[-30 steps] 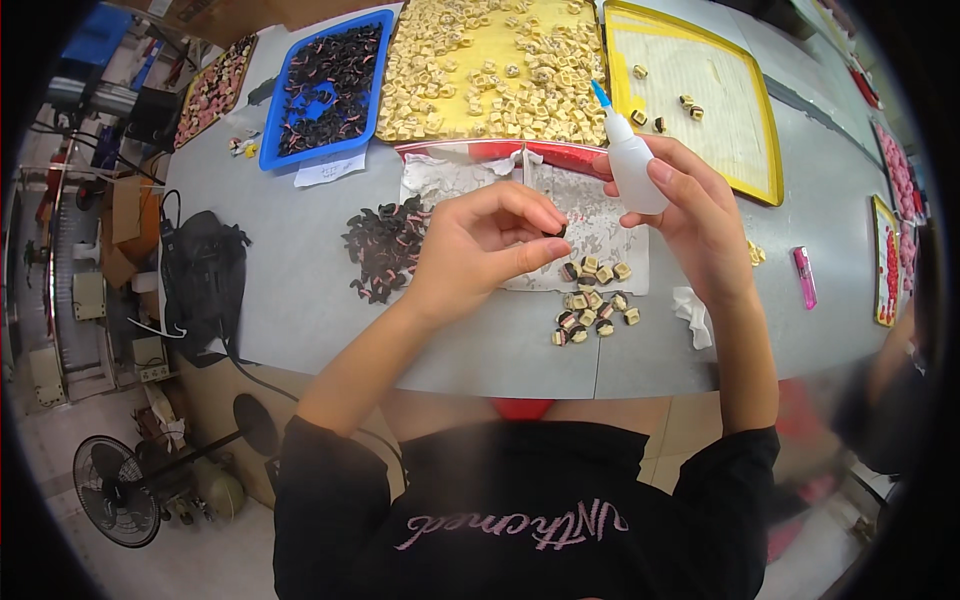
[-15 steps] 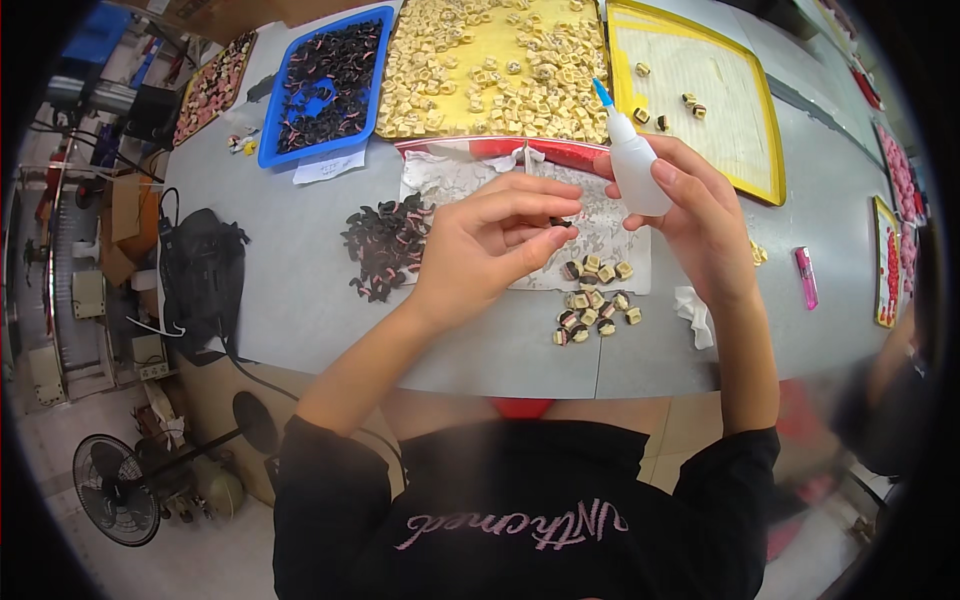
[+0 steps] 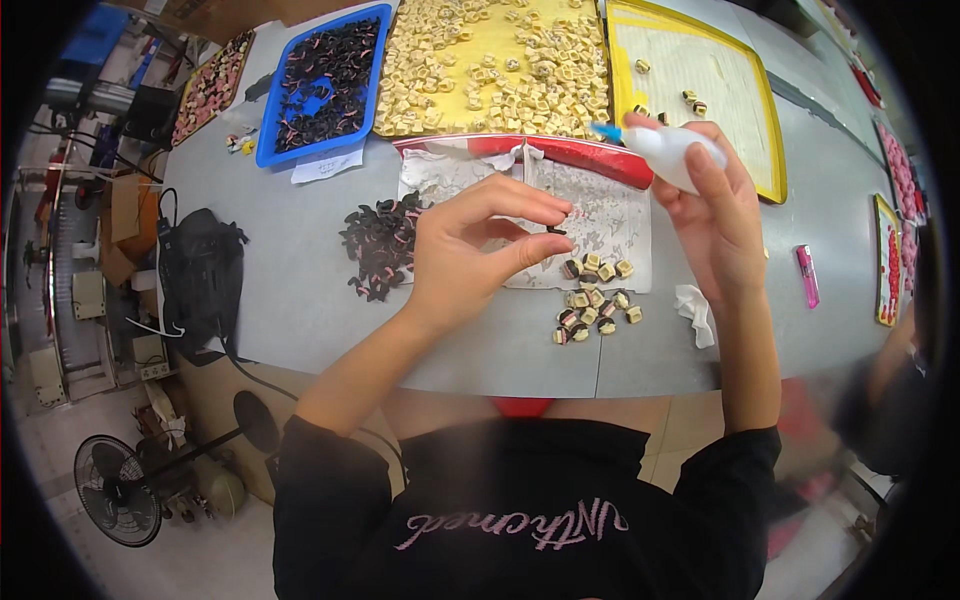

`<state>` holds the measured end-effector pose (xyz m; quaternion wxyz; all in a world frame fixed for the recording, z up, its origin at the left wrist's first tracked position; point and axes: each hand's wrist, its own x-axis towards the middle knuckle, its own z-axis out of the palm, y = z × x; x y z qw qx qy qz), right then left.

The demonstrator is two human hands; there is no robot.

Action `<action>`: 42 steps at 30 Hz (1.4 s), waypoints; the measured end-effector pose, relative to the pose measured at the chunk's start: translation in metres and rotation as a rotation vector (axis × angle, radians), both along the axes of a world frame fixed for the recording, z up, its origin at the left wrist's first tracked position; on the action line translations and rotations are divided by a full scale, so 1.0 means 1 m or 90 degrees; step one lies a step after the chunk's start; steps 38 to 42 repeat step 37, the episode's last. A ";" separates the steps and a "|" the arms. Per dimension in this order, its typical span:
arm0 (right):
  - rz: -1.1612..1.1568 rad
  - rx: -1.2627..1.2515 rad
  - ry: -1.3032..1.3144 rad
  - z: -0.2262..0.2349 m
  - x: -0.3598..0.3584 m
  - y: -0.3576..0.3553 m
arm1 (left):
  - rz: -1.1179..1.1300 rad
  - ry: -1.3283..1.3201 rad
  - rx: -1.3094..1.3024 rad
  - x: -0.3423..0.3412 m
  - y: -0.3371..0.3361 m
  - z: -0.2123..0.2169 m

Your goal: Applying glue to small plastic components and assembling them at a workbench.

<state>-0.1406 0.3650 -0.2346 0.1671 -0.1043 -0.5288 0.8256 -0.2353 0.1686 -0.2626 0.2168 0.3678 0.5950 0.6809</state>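
Between the thumb and fingertips of my left hand (image 3: pixel 465 245) is a small black piece (image 3: pixel 556 231), mostly covered by the fingers. My right hand (image 3: pixel 715 205) grips a white squeeze bottle (image 3: pixel 682 157) whose blue tip points left. The bottle is tilted, with its tip apart from the black piece. A heap of black pieces with pink bands (image 3: pixel 380 245) lies on the table beside my left wrist. Below my left fingertips sits a cluster of small cream-and-black pieces (image 3: pixel 590 300), partly on a stained white paper sheet (image 3: pixel 615 205).
A blue tray (image 3: pixel 266 135) of black pieces stands at the far left. Beside it, a yellow tray (image 3: pixel 500 38) holds many cream pieces. Another yellow-rimmed tray (image 3: pixel 776 150) carries several pieces. Crumpled tissue (image 3: pixel 695 315) and a pink lighter-like object (image 3: pixel 807 277) lie right.
The bottle has tipped from nearly upright to leaning left, and my right hand has shifted slightly right and up. My left fingers have spread apart somewhat around the black piece.
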 end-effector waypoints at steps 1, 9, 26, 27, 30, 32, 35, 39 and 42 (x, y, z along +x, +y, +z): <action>-0.039 -0.012 0.045 0.003 0.000 -0.003 | 0.004 0.043 0.017 -0.001 0.000 -0.002; 0.019 0.047 0.083 0.001 0.006 -0.001 | 0.056 0.148 0.023 0.011 0.000 -0.007; 0.009 0.183 0.069 -0.002 0.006 -0.006 | 0.107 0.290 0.088 0.012 0.006 -0.018; 0.011 0.189 0.065 -0.001 0.006 -0.006 | 0.092 0.305 0.076 0.011 0.005 -0.017; 0.018 0.199 0.064 -0.003 0.006 -0.006 | 0.074 0.326 0.064 0.011 0.003 -0.017; 0.021 0.205 0.067 -0.003 0.006 -0.006 | 0.070 0.331 0.065 0.011 0.004 -0.017; 0.027 0.209 0.065 -0.003 0.006 -0.007 | 0.099 0.315 0.078 0.012 0.005 -0.018; 0.034 0.212 0.068 -0.003 0.006 -0.006 | 0.102 0.325 0.077 0.011 0.005 -0.017; 0.034 0.212 0.068 -0.003 0.006 -0.006 | 0.102 0.325 0.077 0.011 0.005 -0.017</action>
